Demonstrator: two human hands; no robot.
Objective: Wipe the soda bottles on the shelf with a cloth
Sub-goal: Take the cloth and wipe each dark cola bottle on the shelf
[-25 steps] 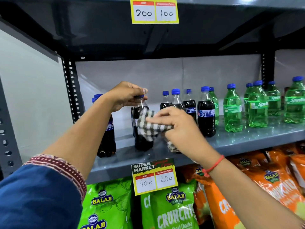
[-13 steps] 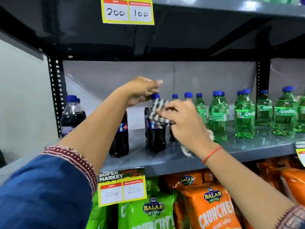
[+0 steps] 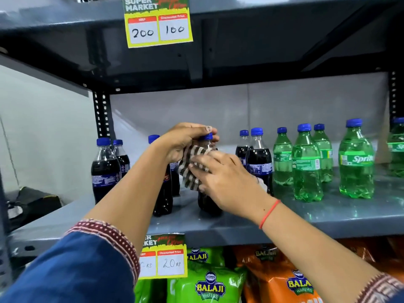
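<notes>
A dark cola bottle [image 3: 207, 204] with a blue cap stands upright on the grey shelf [image 3: 218, 226]. My left hand [image 3: 185, 138] grips its cap and neck from above. My right hand [image 3: 223, 180] presses a brown-and-white striped cloth [image 3: 192, 165] against the bottle's front, covering the label area. More cola bottles stand to the left [image 3: 105, 169] and right [image 3: 260, 162]. Green Sprite bottles [image 3: 356, 162] fill the shelf's right part.
A dark upper shelf [image 3: 240, 57] hangs low overhead, carrying a yellow price tag [image 3: 158, 25]. Another price tag [image 3: 168, 259] hangs from the front edge. Green and orange snack bags [image 3: 209, 285] fill the shelf below. A perforated black upright [image 3: 101, 114] stands at the left.
The view has come closer and shifted. My left hand now closes over the bottle's cap, and my right hand has slid the cloth down the bottle's front.
</notes>
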